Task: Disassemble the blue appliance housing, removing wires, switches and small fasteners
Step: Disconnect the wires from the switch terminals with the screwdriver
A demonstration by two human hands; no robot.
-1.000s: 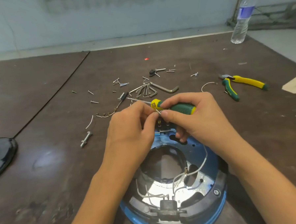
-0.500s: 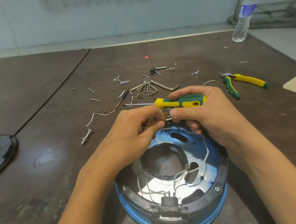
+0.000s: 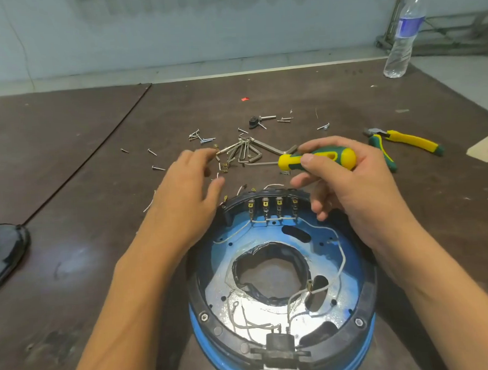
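The round blue appliance housing (image 3: 346, 267) with a black rim lies open side up at the near table edge. A row of brass switch terminals (image 3: 272, 207) sits at its far rim, and thin white wires (image 3: 341, 261) run across the inside. My right hand (image 3: 359, 195) grips a green and yellow screwdriver (image 3: 320, 158) above the far rim, shaft pointing left. My left hand (image 3: 186, 193) hovers left of the terminals with fingers spread, its fingertips next to a small brass terminal piece (image 3: 216, 151) by the loose parts.
Hex keys (image 3: 247, 153) and several loose screws (image 3: 203, 139) lie beyond the housing. Yellow and green pliers (image 3: 404, 142) rest at the right, a water bottle (image 3: 404, 32) stands far right, a black lid (image 3: 3, 251) sits at the left edge.
My left hand has left the switch terminals and moved left and forward to the loose parts. The right hand has lifted slightly with the screwdriver, uncovering the terminal row.
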